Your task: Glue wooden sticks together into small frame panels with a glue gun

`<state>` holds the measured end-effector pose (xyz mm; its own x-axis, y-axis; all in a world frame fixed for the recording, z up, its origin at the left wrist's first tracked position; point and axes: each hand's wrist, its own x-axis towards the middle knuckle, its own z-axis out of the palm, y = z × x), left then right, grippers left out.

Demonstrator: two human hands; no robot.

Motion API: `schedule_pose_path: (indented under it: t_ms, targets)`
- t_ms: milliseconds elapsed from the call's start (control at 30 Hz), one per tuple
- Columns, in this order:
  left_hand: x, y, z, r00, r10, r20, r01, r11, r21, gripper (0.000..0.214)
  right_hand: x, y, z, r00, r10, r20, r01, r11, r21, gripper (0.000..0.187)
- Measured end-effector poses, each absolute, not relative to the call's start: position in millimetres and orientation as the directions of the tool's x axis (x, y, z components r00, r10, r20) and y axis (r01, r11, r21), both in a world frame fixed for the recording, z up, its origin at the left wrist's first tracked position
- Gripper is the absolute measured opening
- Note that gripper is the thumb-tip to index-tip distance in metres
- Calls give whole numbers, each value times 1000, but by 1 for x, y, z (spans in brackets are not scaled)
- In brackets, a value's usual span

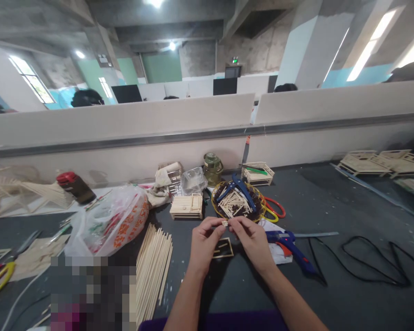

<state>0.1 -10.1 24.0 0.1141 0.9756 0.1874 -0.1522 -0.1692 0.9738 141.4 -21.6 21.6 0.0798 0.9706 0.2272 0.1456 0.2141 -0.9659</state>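
My left hand [204, 239] and my right hand [251, 239] meet above the dark table, and both pinch one small pale wooden piece [224, 223] between thumb and fingertips. Under the hands lies a small rectangular frame of wooden sticks [223, 248] flat on the table. Just beyond the hands stands a round bowl [218, 205] holding short wooden sticks and blue-handled cutters [237, 187]. A bundle of long thin wooden sticks [154, 266] lies to the left of my left forearm.
A blue glue gun [290, 248] with a black cable [372, 262] lies to the right. A small wooden model [186, 206], a printed plastic bag [113, 220], a green jar [213, 168] and scissors [274, 209] stand around. More stick models [379, 162] sit far right. A grey partition [124, 128] runs behind.
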Motion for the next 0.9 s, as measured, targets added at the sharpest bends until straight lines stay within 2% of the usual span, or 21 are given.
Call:
schedule_pose_path:
  t_ms: [167,367,500,633,900]
  targets:
    - [-1,-9,22,96,966,239,-80,-232,969,18,139,-19,25,45,979,200,47,198,-979,29]
    - [0,-11,26,108,975,196,-93,-186,978,20,140,-17,22,78,977,199,43,197,-980,29]
    - [0,-9,22,78,996,49,-197,-32,980,23,138,-19,21,67,978,196,67,192,-979,29]
    - [-3,-5,13,98,986,-133,-342,159,926,29,135,-19,17,38,987,153,63,151,-987,28]
    - [-1,-4,4,184,952,-243,-435,301,849,31,135,-19,11,49,996,81,54,79,-995,30]
